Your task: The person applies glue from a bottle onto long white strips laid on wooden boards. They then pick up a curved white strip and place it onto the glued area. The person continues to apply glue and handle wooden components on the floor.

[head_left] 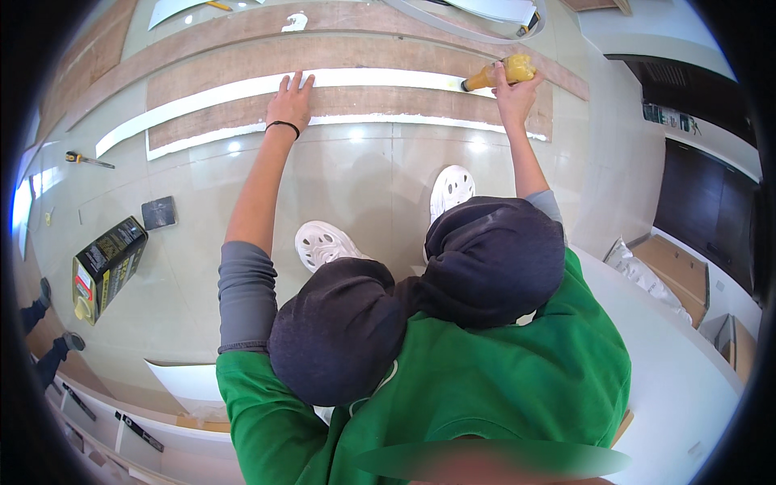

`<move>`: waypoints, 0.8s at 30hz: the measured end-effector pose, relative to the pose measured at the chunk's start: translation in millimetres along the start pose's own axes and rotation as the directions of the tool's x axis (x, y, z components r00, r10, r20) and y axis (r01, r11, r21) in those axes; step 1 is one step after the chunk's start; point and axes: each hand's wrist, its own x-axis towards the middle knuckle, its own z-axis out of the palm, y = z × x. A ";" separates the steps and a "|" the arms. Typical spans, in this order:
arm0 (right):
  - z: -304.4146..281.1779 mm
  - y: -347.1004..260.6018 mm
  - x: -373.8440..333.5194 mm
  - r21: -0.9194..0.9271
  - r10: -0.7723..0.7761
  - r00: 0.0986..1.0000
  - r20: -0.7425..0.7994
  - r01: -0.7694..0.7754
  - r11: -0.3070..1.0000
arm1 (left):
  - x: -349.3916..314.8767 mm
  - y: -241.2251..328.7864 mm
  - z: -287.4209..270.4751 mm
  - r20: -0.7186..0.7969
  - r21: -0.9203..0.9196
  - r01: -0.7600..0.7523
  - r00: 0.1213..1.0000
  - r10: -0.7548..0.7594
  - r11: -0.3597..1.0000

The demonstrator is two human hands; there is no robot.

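A long white strip (368,78) lies across a brown wooden board (404,103) on the floor, its left end reaching past the board. My left hand (289,107) rests open on the strip, fingers spread flat over it. In my right hand (515,99) is a yellow squeeze bottle (521,66), tilted on its side with its dark tip low over the right part of the strip. A faint yellowish smear shows on the strip just left of that tip. White material edges the near side of the board.
Another long board (202,39) lies beyond. A screwdriver (89,160), a dark square pad (159,212) and a black-and-yellow can (109,263) are on the tiles at left. A curled strip (453,26) sits at the far right. Another person's legs (50,360) show lower left.
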 end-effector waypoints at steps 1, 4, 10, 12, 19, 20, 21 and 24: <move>1.7 7.1 -1.5 -0.008 -0.027 1.000 -0.003 0.027 1.000 | 0.5 1.9 -2.1 0.004 0.000 -0.005 1.000 0.005 1.000; 10.1 4.4 -9.7 0.037 -0.046 0.999 0.008 0.046 0.998 | 0.4 3.4 -3.1 0.007 0.010 -0.007 1.000 0.007 1.000; 45.2 -27.6 -31.6 0.147 -0.091 0.991 0.101 0.075 0.986 | 0.9 2.6 1.0 0.008 0.012 -0.003 1.000 0.003 1.000; 44.1 -29.5 -33.4 0.124 -0.080 0.991 0.109 0.066 0.990 | 0.2 -0.1 -0.1 0.009 0.011 -0.004 1.000 0.004 1.000; 12.6 13.5 -17.9 0.021 -0.017 0.997 -0.073 0.019 1.000 | -1.1 2.6 -5.3 0.030 0.037 0.004 1.000 -0.005 0.999; 12.3 15.4 -18.5 0.034 -0.015 0.997 -0.082 0.018 0.999 | -1.1 3.1 -5.9 0.033 0.040 0.002 0.999 -0.003 0.999; 15.9 12.0 -20.7 0.060 -0.012 0.998 -0.055 0.015 0.998 | -1.2 3.8 -6.6 0.035 0.045 0.000 0.999 -0.001 0.999; 41.5 -11.1 -36.2 0.166 -0.019 0.999 0.030 0.014 0.986 | 2.1 0.9 -0.6 0.030 0.042 -0.016 0.999 0.014 0.999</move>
